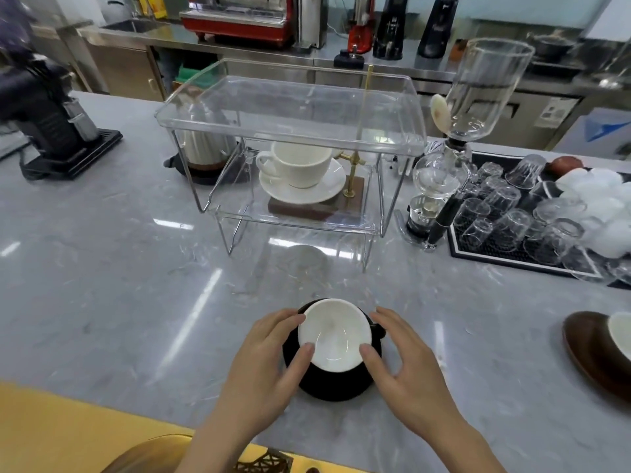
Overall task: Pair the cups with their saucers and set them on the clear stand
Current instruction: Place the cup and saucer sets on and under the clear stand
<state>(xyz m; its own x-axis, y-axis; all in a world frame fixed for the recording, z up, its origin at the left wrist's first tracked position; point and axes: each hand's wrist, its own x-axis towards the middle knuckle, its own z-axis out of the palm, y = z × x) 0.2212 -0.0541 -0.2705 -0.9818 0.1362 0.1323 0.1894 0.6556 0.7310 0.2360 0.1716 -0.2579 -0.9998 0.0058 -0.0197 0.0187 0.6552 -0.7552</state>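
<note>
A black cup (334, 339) with a white inside sits on a black saucer (336, 387) near the counter's front edge. My left hand (269, 356) holds the cup's left side and my right hand (406, 356) holds its right side. Behind it stands the clear two-tier stand (239, 131). A white cup (300, 162) on a white saucer (327, 192) rests on the stand's lower shelf; the top shelf is bare. At the right edge lies a brown saucer (587, 349) with a brown cup (619, 332), mostly cut off by the frame.
A siphon coffee maker (440, 172) stands right of the stand, beside a black mat (505, 257) holding several upturned glasses. A black grinder (51, 124) sits at the left. A white kettle (205, 145) is behind the stand. A yellow ledge (68, 431) borders the front.
</note>
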